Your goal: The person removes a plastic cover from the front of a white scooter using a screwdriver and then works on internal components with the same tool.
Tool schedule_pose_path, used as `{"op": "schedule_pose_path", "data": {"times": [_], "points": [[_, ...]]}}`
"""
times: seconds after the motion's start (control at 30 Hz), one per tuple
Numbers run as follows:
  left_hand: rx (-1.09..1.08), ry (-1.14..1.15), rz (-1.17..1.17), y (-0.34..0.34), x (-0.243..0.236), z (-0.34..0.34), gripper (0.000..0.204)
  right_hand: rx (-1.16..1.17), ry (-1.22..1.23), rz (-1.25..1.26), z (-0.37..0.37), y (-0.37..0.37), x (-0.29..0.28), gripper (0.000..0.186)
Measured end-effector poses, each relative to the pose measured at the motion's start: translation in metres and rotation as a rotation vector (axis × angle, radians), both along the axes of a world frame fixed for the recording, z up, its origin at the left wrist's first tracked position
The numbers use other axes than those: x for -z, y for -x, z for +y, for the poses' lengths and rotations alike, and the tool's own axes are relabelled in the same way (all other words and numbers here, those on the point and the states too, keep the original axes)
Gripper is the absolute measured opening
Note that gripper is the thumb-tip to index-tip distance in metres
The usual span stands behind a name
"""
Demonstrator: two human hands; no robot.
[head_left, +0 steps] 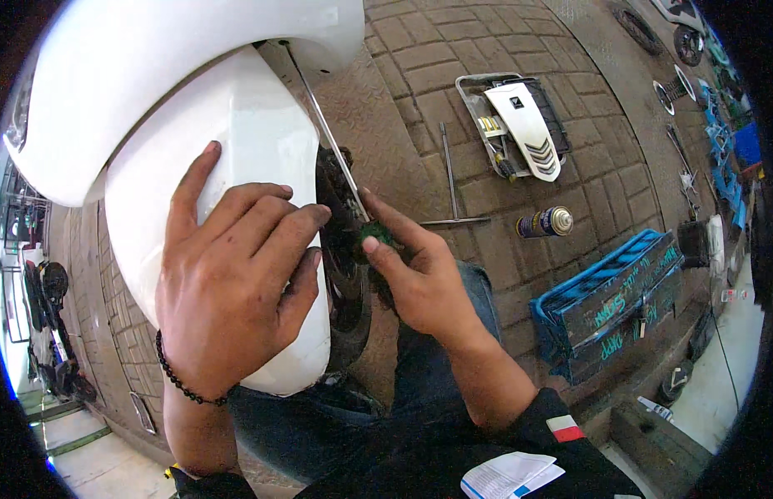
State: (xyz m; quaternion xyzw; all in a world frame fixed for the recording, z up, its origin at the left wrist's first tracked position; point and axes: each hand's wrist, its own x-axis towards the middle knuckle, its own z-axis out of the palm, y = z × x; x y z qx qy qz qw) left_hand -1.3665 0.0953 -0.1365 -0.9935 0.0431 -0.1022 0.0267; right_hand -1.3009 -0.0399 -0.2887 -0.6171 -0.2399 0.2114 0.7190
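Note:
My left hand (241, 266) lies spread on a white motorcycle fender (261, 116), palm down, one finger stretched forward and the others slightly bent. In my right hand (424, 279) is a long screwdriver (324, 125), gripped by its green handle. Its thin metal shaft runs up and to the left, and the tip meets the underside of a larger white body panel (187, 58) above the fender. The panel's edge hides what the tip touches. Beside the fender, below the screwdriver, part of a dark wheel (349, 312) shows.
On the brick floor at right lie a T-handle wrench (449, 170), a spray can (546, 223) and a metal carrier (465, 87) holding a white trim panel (526, 129). A blue toolbox (607, 303) stands nearer. Several blue stands (719, 150) line the far right; a motorcycle (54, 333) is at left.

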Motion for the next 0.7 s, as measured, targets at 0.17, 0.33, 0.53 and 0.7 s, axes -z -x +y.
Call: {"op": "schedule_pose_path", "data": {"times": [0.17, 0.33, 0.53, 0.7], "points": [[0.008, 0.003, 0.006, 0.005, -0.001, 0.004, 0.027, 0.038, 0.253, -0.336, -0.010, -0.010, -0.007, 0.050], [0.016, -0.018, 0.000, 0.002, 0.000, 0.002, 0.027, 0.031, 0.639, -0.561, -0.024, -0.024, -0.022, 0.054], [0.012, -0.013, -0.014, 0.002, 0.002, 0.002, 0.027, 0.053, 0.778, -0.794, -0.030, -0.040, -0.011, 0.055], [0.028, -0.015, -0.022, 0.001, 0.001, 0.001, 0.028, -0.001, 0.349, -0.667, -0.029, -0.062, 0.015, 0.054]]}}
